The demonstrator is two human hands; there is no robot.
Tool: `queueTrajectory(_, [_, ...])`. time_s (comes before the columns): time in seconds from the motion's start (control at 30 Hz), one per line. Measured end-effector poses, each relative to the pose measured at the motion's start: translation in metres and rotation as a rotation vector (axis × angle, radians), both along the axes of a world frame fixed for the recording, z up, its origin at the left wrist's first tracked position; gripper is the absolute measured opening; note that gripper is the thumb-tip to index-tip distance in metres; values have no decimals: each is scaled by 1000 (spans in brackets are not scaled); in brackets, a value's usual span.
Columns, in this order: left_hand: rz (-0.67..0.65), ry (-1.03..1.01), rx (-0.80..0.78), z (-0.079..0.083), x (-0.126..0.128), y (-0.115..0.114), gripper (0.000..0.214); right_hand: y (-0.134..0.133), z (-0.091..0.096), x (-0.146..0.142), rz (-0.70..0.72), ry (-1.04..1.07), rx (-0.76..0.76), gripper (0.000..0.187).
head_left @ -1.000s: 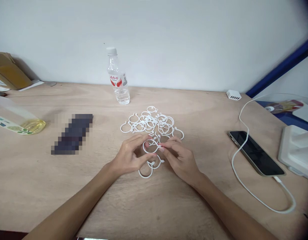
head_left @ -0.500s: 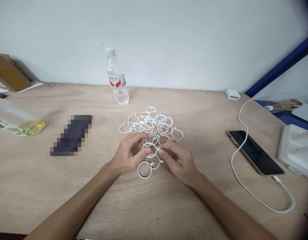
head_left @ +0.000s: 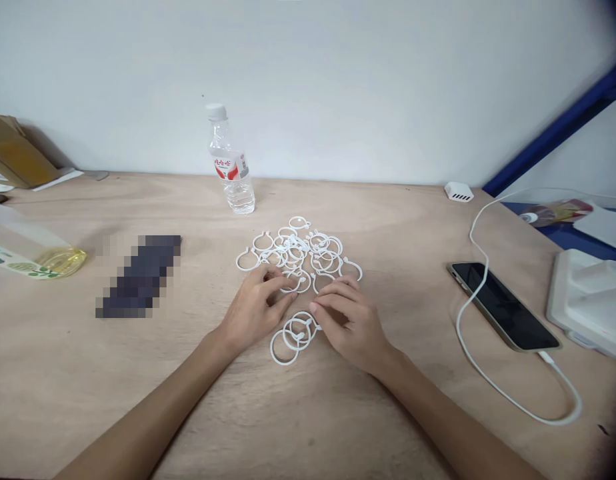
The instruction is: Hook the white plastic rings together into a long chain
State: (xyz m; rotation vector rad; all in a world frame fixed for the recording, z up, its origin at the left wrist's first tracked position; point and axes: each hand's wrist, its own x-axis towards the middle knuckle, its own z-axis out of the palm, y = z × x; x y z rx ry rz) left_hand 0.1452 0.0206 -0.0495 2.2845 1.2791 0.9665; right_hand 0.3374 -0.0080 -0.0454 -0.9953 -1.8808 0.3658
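Two bare hands rest low on the pale plywood tabletop, on either side of a short chain of linked white plastic snap rings. The chain lies flat on the wood between the wrists, just below a loose heap of similar white rings.

Left hand: fingers loosely extended toward the near edge of the heap, fingertips touching or just above one ring there; contact cannot be confirmed. Nothing is clenched in it.

Right hand: fingers curled downward, tips at the right end of the chain. Whether they pinch a ring or merely rest against it cannot be told.

Handling judgement: the rings look thin, light and springy, each with a small clasp nub at its opening. They should flex without breaking, but they are smooth and would skid on the wood if pressed from above. The best hold is a pinch across the wire of a single ring, near the clasp. Pulling from the heap is likely to drag tangled neighbours along.

Surroundings: a clear plastic water bottle with a red label stands behind the heap. A dark smartphone lies well to the right, attached to a white charging cable. A clear bottle holding yellow liquid lies at the left edge.
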Motion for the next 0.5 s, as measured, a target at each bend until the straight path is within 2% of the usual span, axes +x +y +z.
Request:
queueTrajectory(0.1, [-22,-37,20,-2,-1,0,14,1,-2,0,-68,-93,-12,18])
queueTrajectory(0.27, [-47,-109,102,-3,0,0,14,2,-3,0,-56,-225,-57,27])
queueTrajectory(0.5, [33,-187,162,3,0,-2,11,0,-4,0,-49,-260,-84,26])
